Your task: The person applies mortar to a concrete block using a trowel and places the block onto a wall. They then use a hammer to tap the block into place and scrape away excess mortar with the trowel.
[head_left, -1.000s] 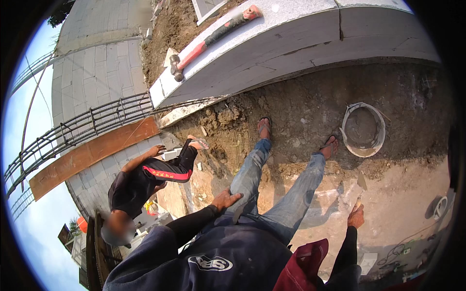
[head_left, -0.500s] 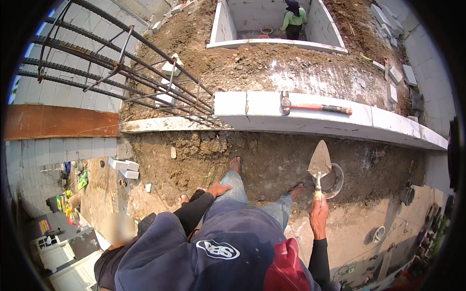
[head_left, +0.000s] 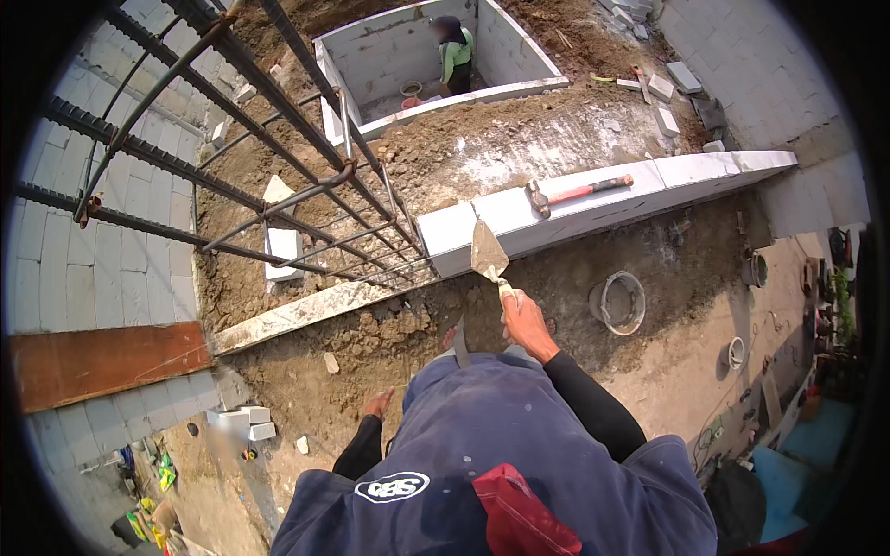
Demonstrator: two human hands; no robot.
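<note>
Steel mason's trowel (head_left: pixel 489 250) is in the R hand (head_left: pixel 527 324), fingers wrapped closed round its pale handle, blade angled up & slightly L, tip showing against the top of the low white block wall (head_left: pixel 686 176), by the joint nr its L end; can't tell if tip touches. L hand (head_left: pixel 378 402) hangs low beside the torso, away from the wall; can't tell how far open or if it has hold of anything. Claw-less hammer (head_left: pixel 579 192), red & blk handle, lies lengthwise on wall top, R of the trowel, head twd the wall's L end, handle twd its R end. Round bucket (head_left: pixel 601 306) w/ grey stuff inside stands on the dirt, near side of wall, R of the R hand. Rebar cage (head_left: pixel 250 204) runs from upper L down to wall's L end; brown board (head_left: pixel 111 366) is below it, far L. White block (head_left: pixel 284 252) sits behind the bars, w/ a few more blocks (head_left: pixel 261 430) stacked lower L. Beyond the wall, a co-worker (head_left: pixel 455 60) in a green top & dark headgear is inside a rect. block enclosure (head_left: pixel 464 96), nr its back R corner. Dk red cloth (head_left: pixel 524 514) lies on the wearer's navy shirt (head_left: pixel 575 454).
</note>
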